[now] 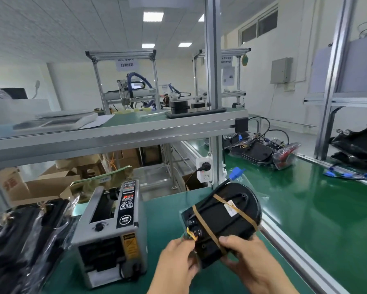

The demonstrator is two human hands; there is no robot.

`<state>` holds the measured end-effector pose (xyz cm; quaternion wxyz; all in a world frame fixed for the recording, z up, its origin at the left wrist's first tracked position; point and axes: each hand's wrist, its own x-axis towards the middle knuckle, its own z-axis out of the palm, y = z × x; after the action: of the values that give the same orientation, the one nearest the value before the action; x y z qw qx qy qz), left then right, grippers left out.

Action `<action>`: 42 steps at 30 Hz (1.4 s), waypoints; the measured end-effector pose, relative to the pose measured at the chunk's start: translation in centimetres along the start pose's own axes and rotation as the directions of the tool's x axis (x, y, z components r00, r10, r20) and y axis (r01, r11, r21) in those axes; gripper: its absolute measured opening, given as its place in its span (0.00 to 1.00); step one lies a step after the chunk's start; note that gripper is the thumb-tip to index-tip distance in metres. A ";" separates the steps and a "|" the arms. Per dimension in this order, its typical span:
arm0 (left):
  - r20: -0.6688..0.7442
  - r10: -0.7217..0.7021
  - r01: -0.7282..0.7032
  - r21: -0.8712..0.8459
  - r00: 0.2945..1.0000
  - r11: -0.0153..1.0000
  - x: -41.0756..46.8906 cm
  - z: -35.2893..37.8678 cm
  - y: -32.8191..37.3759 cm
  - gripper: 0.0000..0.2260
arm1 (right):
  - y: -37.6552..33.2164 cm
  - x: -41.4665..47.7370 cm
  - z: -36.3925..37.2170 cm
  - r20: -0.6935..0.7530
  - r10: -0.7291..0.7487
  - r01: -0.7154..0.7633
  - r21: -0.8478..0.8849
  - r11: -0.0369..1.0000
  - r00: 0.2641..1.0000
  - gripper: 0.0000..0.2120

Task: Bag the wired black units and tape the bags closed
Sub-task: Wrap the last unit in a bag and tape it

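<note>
A black wired unit (225,219) in a clear plastic bag is held just above the green bench, crossed by two strips of brown tape. Its cable ends in a blue connector (236,173) at the far end. My left hand (178,266) grips the near left corner of the bagged unit, by some yellow wires. My right hand (250,259) grips its near right edge, thumb on a tape strip. A grey automatic tape dispenser (112,232) stands to the left of my hands.
Several bagged black units (23,240) are piled at the far left. More units with wires (261,151) lie on the green conveyor belt (318,209) to the right, behind an aluminium rail (301,257). An aluminium shelf (114,132) spans overhead, with a power socket (204,169) on its post.
</note>
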<state>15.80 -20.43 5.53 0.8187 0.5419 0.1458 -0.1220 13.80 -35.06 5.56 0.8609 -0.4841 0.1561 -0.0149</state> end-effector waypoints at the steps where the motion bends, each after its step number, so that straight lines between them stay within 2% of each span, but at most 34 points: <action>1: 0.016 -0.009 0.009 -0.011 1.000 1.000 -1.8 -1.2 -0.1 0.06 | 0.3 -1.8 0.2 0.034 0.013 -0.013 0.014 1.000 0.999 0.21; 3: 0.035 0.015 -0.015 0.008 0.999 1.000 -4.8 -3.5 -0.3 0.09 | 1.2 -4.8 0.7 0.086 0.029 -0.034 0.064 0.997 0.996 0.30; 5: -0.002 0.034 -0.034 0.042 0.999 0.999 -7.6 -5.7 -0.6 0.11 | 2.3 -7.3 1.3 0.113 0.024 -0.037 0.112 0.993 0.993 0.34; 9: -0.023 0.020 -0.021 -0.053 1.000 0.998 -12.6 -8.5 -0.5 0.03 | 4.1 -11.1 2.6 0.186 0.009 -0.045 0.195 0.980 0.983 0.32; 13: -0.126 0.031 -0.036 -0.035 0.992 0.999 -15.5 -12.4 -0.3 0.07 | 5.3 -13.4 2.6 0.359 0.049 -0.082 0.075 0.994 0.932 0.35; 16: -0.219 0.261 -0.216 0.210 0.940 0.954 -16.9 -15.2 0.6 0.06 | 5.8 -13.9 2.2 0.472 0.005 0.057 -0.117 0.992 0.881 0.33; 18: -0.175 0.449 -0.377 0.333 0.876 0.864 -18.0 -16.2 1.7 0.04 | 5.9 -14.0 2.3 0.527 -0.005 0.162 -0.252 0.954 0.850 0.34; 20: -0.075 0.598 -0.525 0.402 0.798 0.750 -19.0 -16.2 2.9 0.09 | 6.0 -14.2 2.7 0.579 0.014 0.228 -0.342 0.912 0.815 0.32; 23: 0.082 0.706 -0.646 0.490 0.703 0.586 -20.2 -15.9 4.1 0.18 | 5.8 -15.1 4.0 0.644 0.049 0.319 -0.442 0.838 0.763 0.30; 25: 0.153 0.760 -0.687 0.566 0.631 0.456 -20.5 -15.8 4.5 0.22 | 5.7 -15.4 4.5 0.659 0.081 0.357 -0.503 0.788 0.748 0.30; 28: 0.302 0.790 -0.677 0.712 0.533 0.185 -20.9 -15.6 5.5 0.26 | 5.8 -15.5 4.8 0.656 0.123 0.364 -0.554 0.749 0.745 0.30; 30: 0.416 0.761 -0.651 0.759 0.498 0.012 -20.9 -15.3 6.3 0.26 | 5.8 -15.6 4.9 0.653 0.140 0.359 -0.568 0.741 0.744 0.31; 32: 0.472 0.725 -0.635 0.770 0.502 -0.063 -20.8 -15.1 6.8 0.24 | 5.7 -15.7 5.1 0.664 0.159 0.366 -0.577 0.730 0.730 0.33; 36: 0.516 0.635 -0.620 0.781 0.574 -0.074 -20.7 -15.2 7.7 0.08 | 6.0 -15.4 5.1 0.667 0.185 0.374 -0.601 0.706 0.722 0.36; 38: 0.516 0.608 -0.617 0.785 0.604 -0.054 -20.5 -15.1 7.9 0.06 | 6.1 -15.1 5.1 0.672 0.183 0.375 -0.594 0.711 0.717 0.36; 42: 0.422 0.642 -0.601 0.796 0.640 0.076 -20.1 -14.6 7.8 0.04 | 6.2 -14.8 5.1 0.681 0.197 0.398 -0.611 0.684 0.706 0.34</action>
<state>-1.56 -3.11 14.23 0.3612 0.8965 -0.1715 0.1907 0.43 -24.95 6.58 0.5876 -0.7578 -0.2189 0.1805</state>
